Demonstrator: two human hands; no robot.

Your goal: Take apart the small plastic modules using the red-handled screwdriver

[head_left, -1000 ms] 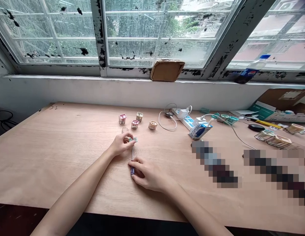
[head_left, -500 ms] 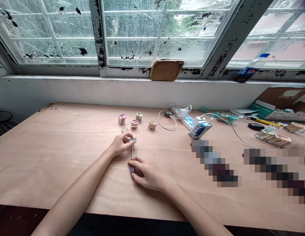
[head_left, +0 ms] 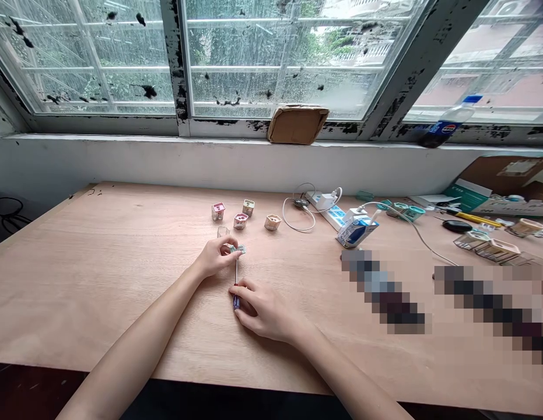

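Note:
My left hand (head_left: 216,257) pinches a small teal-and-white plug housing (head_left: 237,249) between its fingertips, just above the table. My right hand (head_left: 265,311) grips a slim screwdriver by its blue-purple handle (head_left: 236,301). Its thin metal shaft (head_left: 236,272) points away from me, and its tip reaches the housing's lower edge. The exact contact is hidden by the small size. A clear plastic piece (head_left: 223,231) stands just beyond my left fingers.
Several small pink, beige and tan housings (head_left: 240,221) stand beyond my hands on the plywood table (head_left: 122,280). To the right are a power strip (head_left: 328,210), white cables, a milk carton (head_left: 357,231) and more parts. Pixelated patches (head_left: 382,291) cover some of the right side.
The view shifts very slightly. My hands, the screwdriver and the small housing keep almost the same places.

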